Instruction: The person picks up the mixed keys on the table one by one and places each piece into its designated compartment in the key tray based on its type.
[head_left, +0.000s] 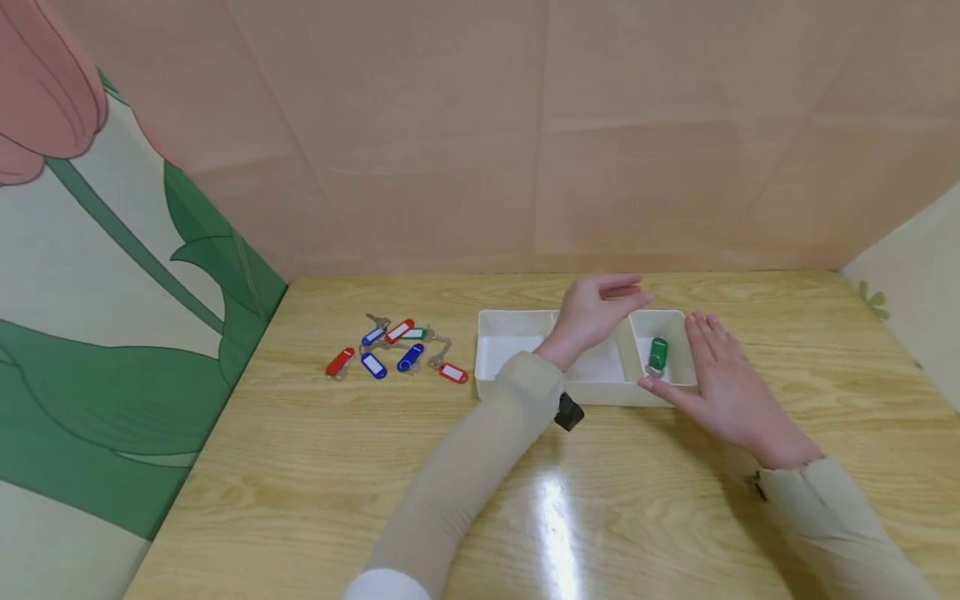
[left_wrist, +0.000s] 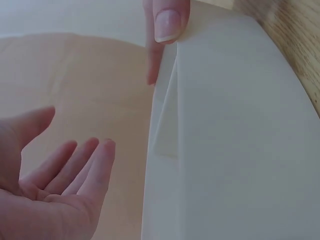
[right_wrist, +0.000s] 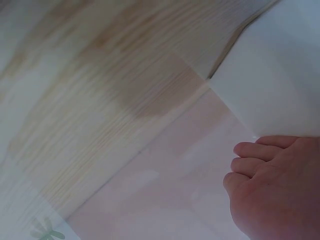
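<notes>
A long white box (head_left: 525, 394) with three compartments stands on the wooden table. In its right compartment lies a green key tag (head_left: 658, 354) with a metal ring. Above the middle compartment hovers my left hand (head_left: 592, 312), fingers loosely bent and holding nothing; the left wrist view shows its thumb apart from the fingers. My right hand (head_left: 723, 392) rests against the box's right end, fingers extended along the end wall and thumb on the front rim. In the left wrist view the right thumb (left_wrist: 168, 24) overlaps the rim.
Left of the box several keys with tags lie in a loose group, among them a red tag (head_left: 340, 362), a blue tag (head_left: 410, 357) and a green tag (head_left: 414, 333). A pinkish backdrop (head_left: 450, 167) rises behind the table, with a flower-printed sheet (head_left: 112, 400) at left.
</notes>
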